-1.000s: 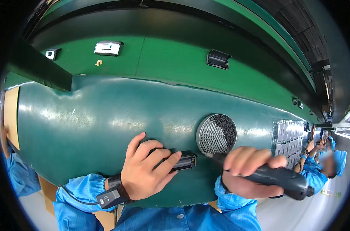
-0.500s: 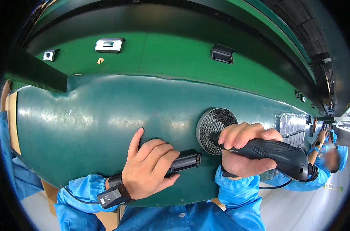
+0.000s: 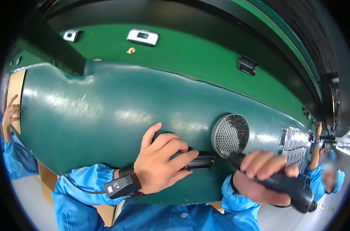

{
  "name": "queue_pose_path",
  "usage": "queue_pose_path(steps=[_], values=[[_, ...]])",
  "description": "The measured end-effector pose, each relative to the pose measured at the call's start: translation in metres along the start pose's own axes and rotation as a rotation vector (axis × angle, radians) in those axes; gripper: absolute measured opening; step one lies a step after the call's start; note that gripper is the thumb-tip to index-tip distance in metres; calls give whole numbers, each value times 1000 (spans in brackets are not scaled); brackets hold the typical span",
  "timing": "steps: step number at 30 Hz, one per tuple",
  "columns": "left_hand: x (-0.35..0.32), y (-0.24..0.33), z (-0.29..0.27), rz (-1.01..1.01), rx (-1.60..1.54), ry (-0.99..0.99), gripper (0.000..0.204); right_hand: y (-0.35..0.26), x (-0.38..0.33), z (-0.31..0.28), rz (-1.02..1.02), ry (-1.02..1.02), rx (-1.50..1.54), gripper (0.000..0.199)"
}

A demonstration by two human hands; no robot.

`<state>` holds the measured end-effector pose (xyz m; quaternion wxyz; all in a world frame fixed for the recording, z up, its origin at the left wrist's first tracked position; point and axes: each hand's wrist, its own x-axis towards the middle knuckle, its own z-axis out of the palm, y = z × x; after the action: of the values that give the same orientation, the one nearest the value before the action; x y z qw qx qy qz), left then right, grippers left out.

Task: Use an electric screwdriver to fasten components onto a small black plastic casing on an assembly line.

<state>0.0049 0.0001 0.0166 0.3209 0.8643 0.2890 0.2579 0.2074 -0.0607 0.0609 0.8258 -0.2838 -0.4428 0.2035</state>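
On the green work mat, my left hand (image 3: 163,163) lies over a black plastic housing (image 3: 202,162), fingers curled across it and the index finger stretched out to the far side. The housing's right end shows an open slot; the hand covers the rest. My right hand (image 3: 263,173) grips a black electric screwdriver (image 3: 277,184), slightly blurred, its tip pointing left beside the near edge of a round metal screw tray (image 3: 218,144). Small screws (image 3: 238,133) fill the tray's perforated base, heaped toward the right. Whether a screw sits on the tip cannot be made out.
Beyond the mat runs a green conveyor belt (image 3: 190,50) carrying a white-fronted device (image 3: 142,37), a smaller one (image 3: 70,35) and a black housing (image 3: 248,66). Clear plastic trays (image 3: 295,144) stand at right. A green post (image 3: 53,48) rises far left. Co-workers' arms show both sides.
My right hand has drawn the screwdriver back from over the screw tray, nearer me. My left hand stays on the housing. The whole view has turned a little.
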Motion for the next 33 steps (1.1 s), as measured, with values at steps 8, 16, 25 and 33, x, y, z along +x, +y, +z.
queue_pose_path(steps=[8,16,25,33], values=[[-20,-15,-4,-18,-62,26,52,19,-50,31,15,-276,29,59],[-26,-21,-5,-10,-65,31,52,31,-58,36,-12,-334,-26,60],[-29,-23,-6,9,-53,24,51,37,-66,39,-37,-319,-28,60],[-15,-4,-7,-1,-12,48,51,33,-47,37,-72,-426,4,57]])
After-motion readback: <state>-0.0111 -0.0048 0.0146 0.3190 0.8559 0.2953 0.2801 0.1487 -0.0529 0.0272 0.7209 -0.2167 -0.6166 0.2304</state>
